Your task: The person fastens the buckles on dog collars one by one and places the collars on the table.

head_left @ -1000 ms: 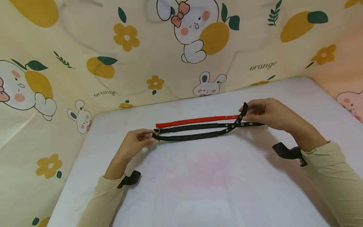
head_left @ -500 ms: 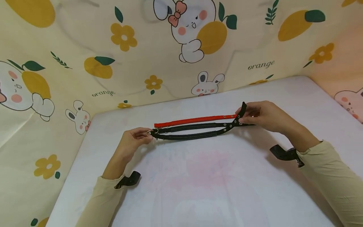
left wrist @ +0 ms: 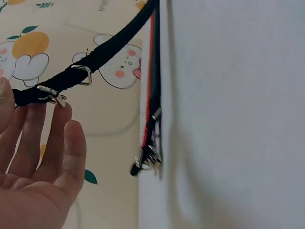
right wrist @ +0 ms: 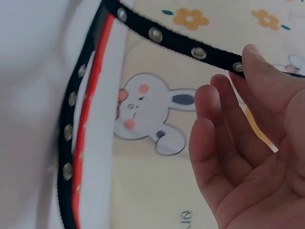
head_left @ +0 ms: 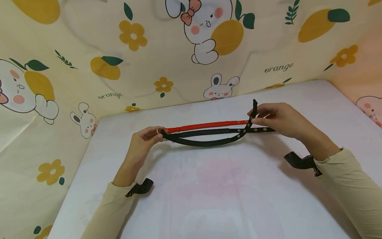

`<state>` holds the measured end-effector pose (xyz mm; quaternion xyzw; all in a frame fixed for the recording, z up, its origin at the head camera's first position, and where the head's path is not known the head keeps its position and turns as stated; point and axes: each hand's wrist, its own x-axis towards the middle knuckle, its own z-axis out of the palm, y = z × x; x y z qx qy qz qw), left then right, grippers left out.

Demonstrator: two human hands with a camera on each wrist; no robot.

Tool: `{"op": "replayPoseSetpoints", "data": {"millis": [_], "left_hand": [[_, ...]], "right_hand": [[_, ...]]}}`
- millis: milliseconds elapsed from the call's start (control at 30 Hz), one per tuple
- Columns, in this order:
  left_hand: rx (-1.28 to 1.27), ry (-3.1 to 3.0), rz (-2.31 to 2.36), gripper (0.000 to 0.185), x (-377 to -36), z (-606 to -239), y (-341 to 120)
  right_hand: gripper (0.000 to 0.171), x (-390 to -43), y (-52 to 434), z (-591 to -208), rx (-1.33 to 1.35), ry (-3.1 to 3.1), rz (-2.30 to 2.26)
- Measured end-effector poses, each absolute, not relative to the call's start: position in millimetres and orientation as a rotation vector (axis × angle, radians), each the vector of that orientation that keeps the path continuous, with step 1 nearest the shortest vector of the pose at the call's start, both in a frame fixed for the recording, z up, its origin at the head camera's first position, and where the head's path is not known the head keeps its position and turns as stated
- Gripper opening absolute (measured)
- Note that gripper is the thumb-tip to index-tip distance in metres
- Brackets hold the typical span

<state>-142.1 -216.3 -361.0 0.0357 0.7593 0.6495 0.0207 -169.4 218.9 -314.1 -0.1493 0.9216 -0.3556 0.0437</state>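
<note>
Both hands (head_left: pixel 143 141) (head_left: pixel 280 119) pinch the black collar (head_left: pixel 206 142), seemingly stretched left-right, sagging.

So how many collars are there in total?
3. A red collar lies farthest back on the table, a black collar beside it, and a lifted collar hangs between left hand and right hand.

white table (head_left: pixel 215 192) bears a red collar (head_left: pixel 206 125) and a black collar (head_left: pixel 209 132).
</note>
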Motion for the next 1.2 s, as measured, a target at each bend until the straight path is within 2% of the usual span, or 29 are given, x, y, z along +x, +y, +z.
{"op": "replayPoseSetpoints", "data": {"millis": [400, 567, 900, 1200], "left_hand": [[0.201, 2.275, 2.190, 0.035, -146, -334, -188], [0.221, 2.257, 2.232, 0.026, -147, -329, -182], [0.229, 2.243, 2.261, 0.024, -145, -332, -176], [0.260, 2.123, 2.363, 0.023, -142, -332, -169]], "right_hand": [[0.022, -168, 193, -293, -0.602, 2.762, -1.259], [0.022, -168, 187, -291, -0.610, 2.755, -1.279], [0.038, -168, 181, -294, -0.542, 2.771, -1.272], [0.031, -164, 171, -299, -0.530, 2.713, -1.359]]}}
